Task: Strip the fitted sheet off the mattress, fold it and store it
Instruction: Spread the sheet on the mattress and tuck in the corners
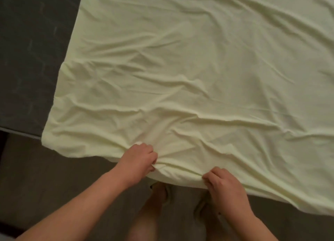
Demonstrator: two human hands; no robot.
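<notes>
A pale yellow fitted sheet (189,74) lies spread and wrinkled over a dark grey mattress (30,56), covering most of the view. Its left edge runs diagonally, leaving the mattress bare on the left. My left hand (140,159) pinches the sheet's near edge, fingers closed on a gathered fold. My right hand (224,183) grips the same near edge a little to the right, also closed on fabric. The cloth bunches between the two hands.
The mattress's near edge (21,133) runs across the lower left, with dark floor (45,177) below it. My bare legs and feet in sandals (162,192) stand close against the bed, under the hands.
</notes>
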